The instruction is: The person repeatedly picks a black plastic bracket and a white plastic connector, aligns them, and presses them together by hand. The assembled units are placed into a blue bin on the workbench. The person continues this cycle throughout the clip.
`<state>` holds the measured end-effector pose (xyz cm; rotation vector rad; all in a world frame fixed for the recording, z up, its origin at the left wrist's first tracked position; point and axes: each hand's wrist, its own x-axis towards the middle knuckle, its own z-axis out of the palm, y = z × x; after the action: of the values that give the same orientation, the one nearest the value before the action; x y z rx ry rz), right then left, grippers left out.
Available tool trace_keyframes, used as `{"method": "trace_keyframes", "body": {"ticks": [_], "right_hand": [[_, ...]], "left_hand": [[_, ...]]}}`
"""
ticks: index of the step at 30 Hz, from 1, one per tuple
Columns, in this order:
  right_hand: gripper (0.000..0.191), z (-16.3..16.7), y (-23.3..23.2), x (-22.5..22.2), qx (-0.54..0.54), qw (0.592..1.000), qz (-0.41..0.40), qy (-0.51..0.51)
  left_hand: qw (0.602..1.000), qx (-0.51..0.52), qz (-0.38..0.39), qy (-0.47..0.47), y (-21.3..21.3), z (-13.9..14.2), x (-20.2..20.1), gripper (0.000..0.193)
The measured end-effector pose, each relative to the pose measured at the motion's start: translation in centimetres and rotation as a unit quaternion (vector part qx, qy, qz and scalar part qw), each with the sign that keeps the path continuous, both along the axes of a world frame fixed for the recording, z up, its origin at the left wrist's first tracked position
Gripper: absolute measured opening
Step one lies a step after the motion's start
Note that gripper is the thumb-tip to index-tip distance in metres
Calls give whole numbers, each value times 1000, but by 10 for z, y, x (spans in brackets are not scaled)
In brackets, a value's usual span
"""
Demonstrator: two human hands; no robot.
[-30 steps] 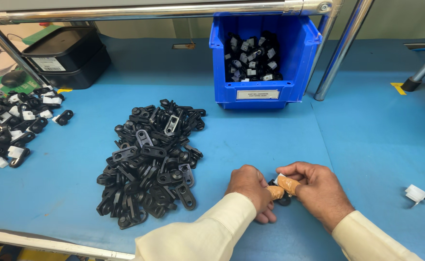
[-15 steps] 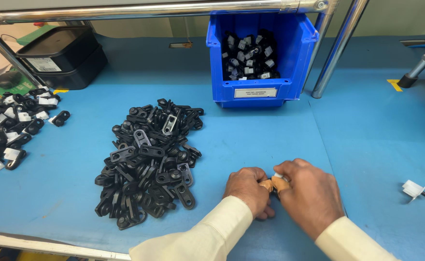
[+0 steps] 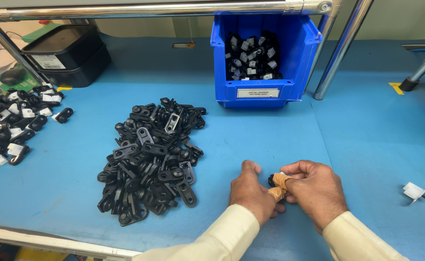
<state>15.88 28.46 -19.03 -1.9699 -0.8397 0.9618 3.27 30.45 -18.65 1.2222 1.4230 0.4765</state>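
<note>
My left hand [image 3: 252, 189] and my right hand [image 3: 315, 189] meet near the front of the blue table [image 3: 357, 140]. Together they pinch one small black plastic clip [image 3: 272, 180], mostly hidden between the fingers. Tan tape wraps two fingertips [image 3: 279, 185] at the grip. A heap of loose black plastic clips [image 3: 149, 157] lies just left of my left hand. Cream sleeves cover both forearms.
A blue bin [image 3: 265, 53] with black clips bearing white tags stands at the back centre. More tagged clips [image 3: 14, 123] lie at the left edge. A black tray [image 3: 65, 53] sits back left. A small white part [image 3: 414, 191] lies at the right. Metal posts [image 3: 340, 46] rise behind.
Both hands have stayed together on the small clip, shifting slightly; the fingers have turned the piece a little. The heap and the bin have not moved.
</note>
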Motion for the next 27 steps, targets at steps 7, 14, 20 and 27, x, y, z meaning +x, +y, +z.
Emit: {"method": "trace_keyframes", "body": {"ticks": [7, 14, 20, 27], "right_hand": [[22, -7, -7, 15, 45, 982, -1, 184], [31, -19, -9, 33, -76, 956, -9, 284], [17, -31, 3, 54, -110, 949, 77, 284], [30, -42, 5, 49, -61, 967, 8, 246]], "left_hand": [[992, -46, 21, -114, 9, -10, -5, 39], [977, -56, 15, -205, 8, -32, -12, 52], [970, -36, -53, -235, 11, -41, -11, 48], [985, -32, -23, -166, 6, -30, -1, 43]]}}
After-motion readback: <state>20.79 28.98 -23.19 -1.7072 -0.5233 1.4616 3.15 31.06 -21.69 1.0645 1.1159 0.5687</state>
